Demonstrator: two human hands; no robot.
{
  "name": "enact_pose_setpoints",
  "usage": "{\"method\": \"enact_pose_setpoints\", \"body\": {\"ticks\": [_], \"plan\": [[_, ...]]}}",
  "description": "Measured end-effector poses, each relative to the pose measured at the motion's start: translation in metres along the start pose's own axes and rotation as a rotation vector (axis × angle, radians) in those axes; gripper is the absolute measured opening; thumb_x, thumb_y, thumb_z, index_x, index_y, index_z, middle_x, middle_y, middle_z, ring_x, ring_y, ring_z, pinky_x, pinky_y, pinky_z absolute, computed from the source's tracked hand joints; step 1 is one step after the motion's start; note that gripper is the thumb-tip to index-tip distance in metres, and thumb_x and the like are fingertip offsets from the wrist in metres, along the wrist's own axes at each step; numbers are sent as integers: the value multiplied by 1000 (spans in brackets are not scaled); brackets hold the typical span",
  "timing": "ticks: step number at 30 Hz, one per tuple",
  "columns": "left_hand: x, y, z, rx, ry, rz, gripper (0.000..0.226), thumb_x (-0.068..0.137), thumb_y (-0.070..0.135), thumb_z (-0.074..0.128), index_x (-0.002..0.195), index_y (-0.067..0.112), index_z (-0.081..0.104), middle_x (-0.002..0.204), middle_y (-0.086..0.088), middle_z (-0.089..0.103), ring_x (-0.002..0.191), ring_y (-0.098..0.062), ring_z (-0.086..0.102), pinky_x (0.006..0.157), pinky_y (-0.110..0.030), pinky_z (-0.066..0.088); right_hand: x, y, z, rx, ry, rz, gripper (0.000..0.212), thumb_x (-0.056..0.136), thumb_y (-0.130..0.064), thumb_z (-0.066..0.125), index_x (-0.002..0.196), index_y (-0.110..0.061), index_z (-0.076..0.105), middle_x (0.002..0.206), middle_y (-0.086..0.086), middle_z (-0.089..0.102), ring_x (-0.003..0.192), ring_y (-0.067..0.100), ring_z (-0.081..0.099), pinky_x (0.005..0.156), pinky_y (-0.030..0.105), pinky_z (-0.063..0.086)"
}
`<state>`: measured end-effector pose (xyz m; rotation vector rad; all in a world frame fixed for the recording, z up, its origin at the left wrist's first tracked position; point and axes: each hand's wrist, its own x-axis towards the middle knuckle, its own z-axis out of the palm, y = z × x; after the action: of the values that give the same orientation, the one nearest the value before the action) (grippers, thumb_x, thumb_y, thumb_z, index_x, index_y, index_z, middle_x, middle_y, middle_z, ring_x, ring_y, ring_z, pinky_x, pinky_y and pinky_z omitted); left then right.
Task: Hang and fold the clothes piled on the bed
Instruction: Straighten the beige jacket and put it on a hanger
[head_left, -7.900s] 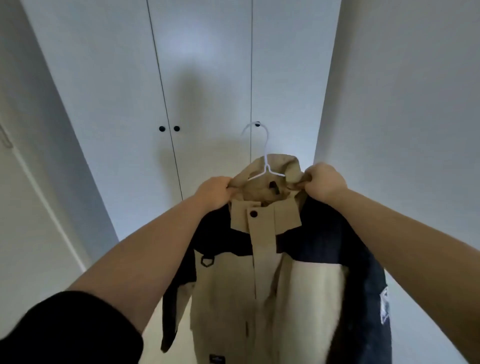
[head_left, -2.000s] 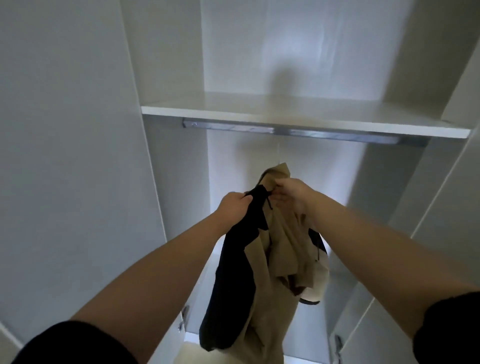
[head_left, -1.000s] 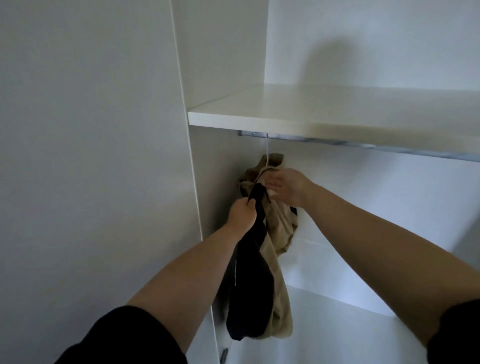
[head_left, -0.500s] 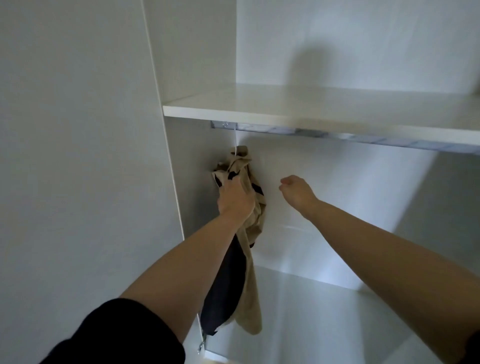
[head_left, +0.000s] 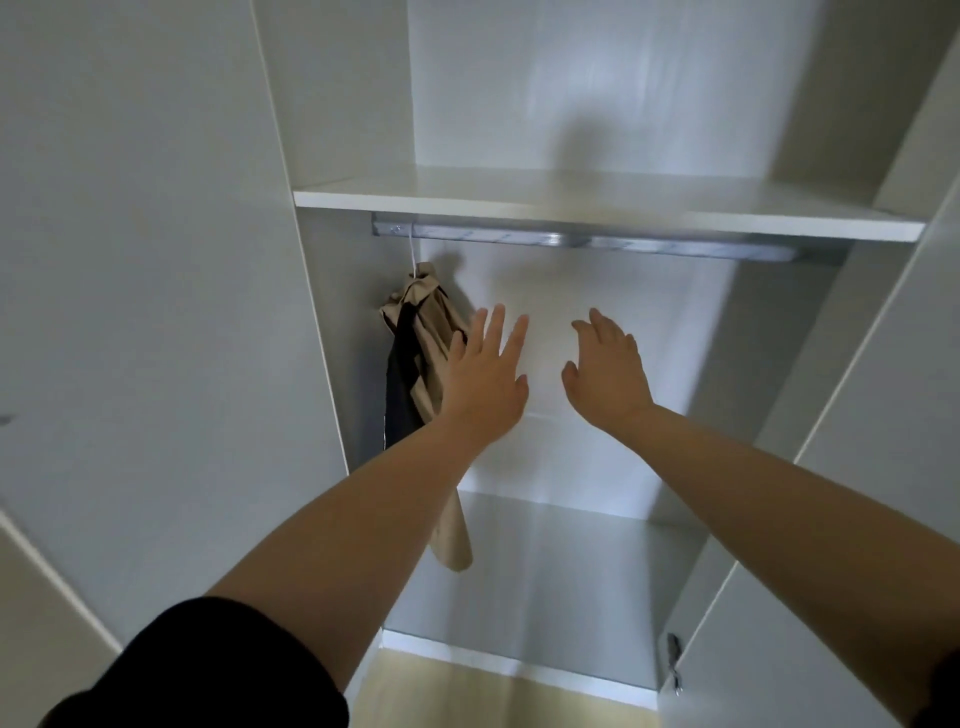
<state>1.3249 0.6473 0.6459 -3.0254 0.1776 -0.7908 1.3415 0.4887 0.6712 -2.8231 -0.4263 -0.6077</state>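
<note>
1. Beige-and-navy fabric jacket (head_left: 422, 332) is hung on a thin white wire hanger (head_left: 412, 254) at the far left end of the silver metal rail (head_left: 571, 242).
2. The rail is fixed under the white board shelf (head_left: 571, 203) of the open white wardrobe (head_left: 337, 104); the jacket is held in the compartment below.
3. The left hand (head_left: 483, 384) is raised just beside the jacket, its grip spread apart; contact cannot be told.
4. The right hand (head_left: 608, 374) is raised alongside, its grip apart and relaxed.
</note>
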Motion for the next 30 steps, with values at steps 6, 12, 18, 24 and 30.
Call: {"method": "enact_pose_setpoints", "body": {"ticks": [6, 12, 18, 24, 30], "plan": [[-58, 42, -53, -41, 8, 100, 70, 99, 39, 33, 151, 22, -10, 160, -9, -9, 147, -28, -9, 117, -48, 4, -80, 1, -47, -82, 65, 81, 56, 94, -22, 50, 145, -10, 30, 157, 13, 20, 145, 27, 17, 117, 46, 13], [-164, 76, -89, -90, -46, 169, 70, 99, 40, 33, 151, 23, -10, 160, -8, -12, 147, -29, -10, 117, -49, 3, -193, -17, -85, -134, 58, 244, 56, 96, -25, 46, 147, -11, 27, 157, 11, 19, 145, 27, 16, 118, 46, 14], [-277, 125, -131, -201, -40, 317, 70, 97, 38, 38, 153, 21, -2, 160, -8, -5, 147, -28, -5, 117, -49, 6, -337, -39, -132, -168, 43, 385, 57, 95, -22, 45, 147, -10, 24, 158, 11, 17, 146, 26, 11, 118, 47, 8], [-356, 200, -173, -272, -89, 476, 72, 97, 38, 39, 153, 17, -2, 160, -8, -3, 147, -27, -4, 117, -49, 6, -473, -27, -187, -230, 24, 559, 55, 96, -22, 44, 146, -10, 25, 158, 11, 17, 146, 26, 12, 118, 47, 9], [-417, 308, -209, -328, -110, 679, 72, 98, 41, 37, 152, 17, -3, 160, -7, -4, 147, -28, -5, 117, -49, 6, -593, 20, -245, -345, 50, 758, 55, 97, -23, 40, 148, -13, 22, 159, 9, 13, 147, 25, 8, 119, 46, 5]]}}
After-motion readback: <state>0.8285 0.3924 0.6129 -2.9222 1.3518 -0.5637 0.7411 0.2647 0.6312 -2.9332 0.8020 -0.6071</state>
